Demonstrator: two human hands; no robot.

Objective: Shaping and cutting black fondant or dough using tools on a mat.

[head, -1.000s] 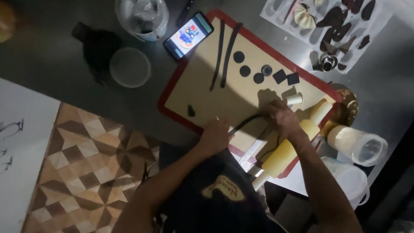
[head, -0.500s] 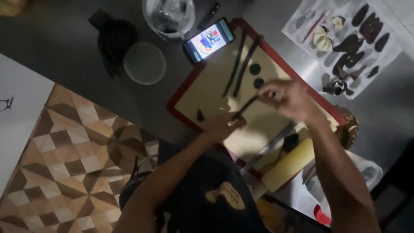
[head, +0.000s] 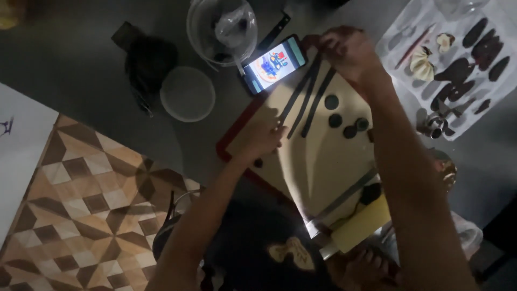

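The right hand (head: 350,51) pinches the far end of a dark strip (head: 319,99) at the mat's (head: 318,178) far edge, just beside the phone (head: 273,63). The left hand (head: 264,136) presses flat, fingers spread, at the strips' near ends by the mat's left edge. Three strips lie side by side, slanting across the mat's far half; small dark discs (head: 344,121) sit just right of them.

The strip looks thin, soft and light, likely rolled paste: it would stretch or tear if pulled, so it is best taken at both ends and lifted gently, not dragged.

A rolling pin (head: 358,226) lies at the mat's near right corner. A tub (head: 187,94) and a clear bowl (head: 222,27) stand off the mat to the left.

Half a second ago the right hand held a strip in the air mid-mat; now it lies laid down as the third, and the hand has reached to the far edge.
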